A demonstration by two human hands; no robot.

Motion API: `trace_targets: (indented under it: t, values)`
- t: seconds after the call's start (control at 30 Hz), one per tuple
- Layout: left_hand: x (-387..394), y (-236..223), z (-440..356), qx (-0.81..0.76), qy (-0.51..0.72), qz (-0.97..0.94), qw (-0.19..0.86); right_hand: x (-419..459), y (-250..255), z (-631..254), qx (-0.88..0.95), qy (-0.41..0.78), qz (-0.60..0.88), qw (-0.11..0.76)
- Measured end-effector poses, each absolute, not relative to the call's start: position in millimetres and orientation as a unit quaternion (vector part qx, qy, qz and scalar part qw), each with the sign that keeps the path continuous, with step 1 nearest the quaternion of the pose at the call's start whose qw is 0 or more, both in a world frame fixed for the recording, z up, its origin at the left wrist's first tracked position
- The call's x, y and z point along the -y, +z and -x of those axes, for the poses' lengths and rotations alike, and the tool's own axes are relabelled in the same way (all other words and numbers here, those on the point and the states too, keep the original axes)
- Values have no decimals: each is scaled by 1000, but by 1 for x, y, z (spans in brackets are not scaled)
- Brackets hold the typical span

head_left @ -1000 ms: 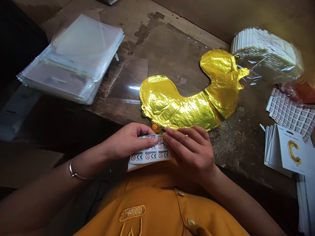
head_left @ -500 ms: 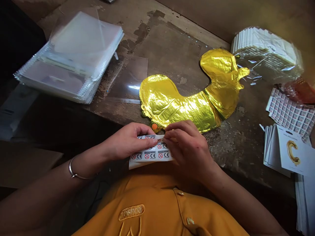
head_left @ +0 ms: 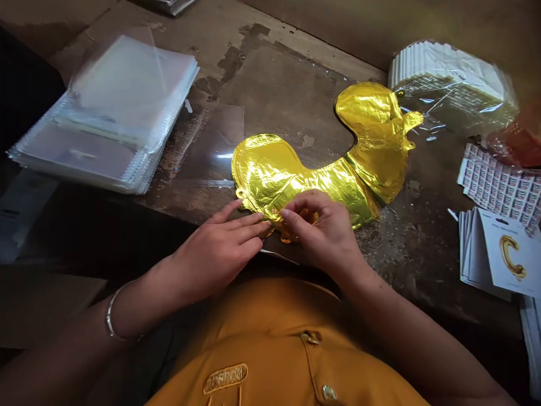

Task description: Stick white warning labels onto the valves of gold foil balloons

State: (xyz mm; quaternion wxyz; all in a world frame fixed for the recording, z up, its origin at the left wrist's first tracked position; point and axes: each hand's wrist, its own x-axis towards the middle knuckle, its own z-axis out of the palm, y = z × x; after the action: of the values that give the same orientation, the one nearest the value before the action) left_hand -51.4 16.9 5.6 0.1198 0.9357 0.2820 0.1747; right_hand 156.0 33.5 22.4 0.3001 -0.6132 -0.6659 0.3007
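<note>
A gold foil balloon (head_left: pixel 308 180), flat and curved like a letter C, lies on the worn table. My left hand (head_left: pixel 220 248) rests palm down with fingers stretched over its near-left edge. My right hand (head_left: pixel 325 231) pinches thumb and forefinger together at the foil, just right of the left fingertips. At that pinch is a small clear sticker (head_left: pixel 274 211) with a reddish mark, against the balloon; whether it is stuck down I cannot tell. Below the hands shows a thin white edge of the sticker sheet (head_left: pixel 279 257), the rest hidden.
On the left lies a stack of clear plastic bags (head_left: pixel 127 96), with a single clear bag (head_left: pixel 215 146) beside it. To the right are wrapped white paper straws (head_left: pixel 452 73), a sheet of small labels (head_left: pixel 499 180) and folded cards (head_left: pixel 511 248) with a gold C.
My hands have left the printed CE sticker sheet and moved up onto the balloon's near edge. The left hand has flattened out; the right has brought a small sticker to the foil.
</note>
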Motion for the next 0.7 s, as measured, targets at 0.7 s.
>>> trace_targets:
  t: [0.7]
  values:
    - [-20, 7, 50, -286, 152, -932, 160, -44, 15, -148, 732, 239, 602, 212]
